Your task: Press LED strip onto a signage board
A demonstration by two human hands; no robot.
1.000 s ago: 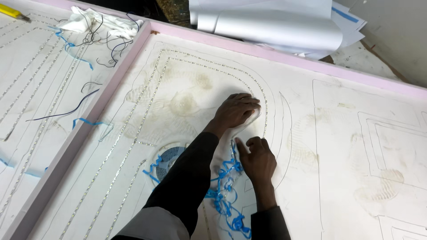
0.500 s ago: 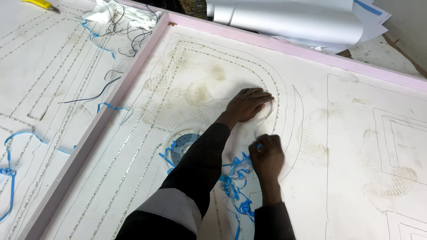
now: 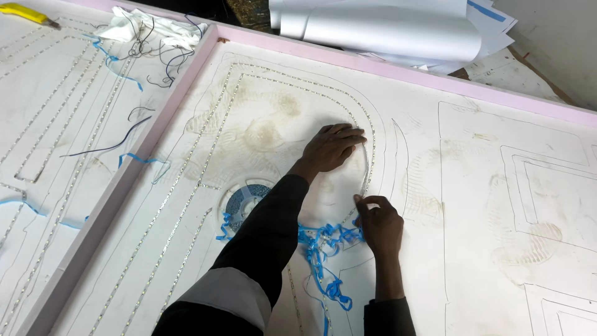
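LED strip (image 3: pixel 368 163) following a curved outline drawn on the white panel (image 3: pixel 472 186), just right of the panel's middle. The strip runs from the right hand up along the arc, past the left hand, and on along the outline toward the panel's upper left. Right hand (image 3: pixel 380 225): thumb and forefinger pinched shut on the strip's lower end, knuckles resting on the panel. Left hand (image 3: pixel 329 148): fingers extended and flat, close together, pressing on the panel with the fingertips at the strip; it grips nothing. Blue backing tape (image 3: pixel 323 249), peeled and tangled, lies touching the right hand on its left side and trails toward the lower edge. A reel (image 3: pixel 244 200) lies flat just left of the left forearm, partly covered by the dark sleeve (image 3: pixel 261 242). Pink frame (image 3: pixel 155 130) separates this panel from a second panel at left, which carries further strips, loose wires (image 3: pixel 155 53) and a white cloth (image 3: pixel 134 25). Rolled sheets (image 3: pixel 379 28) lie beyond the far edge; a yellow tool (image 3: pixel 25 12) at upper left.
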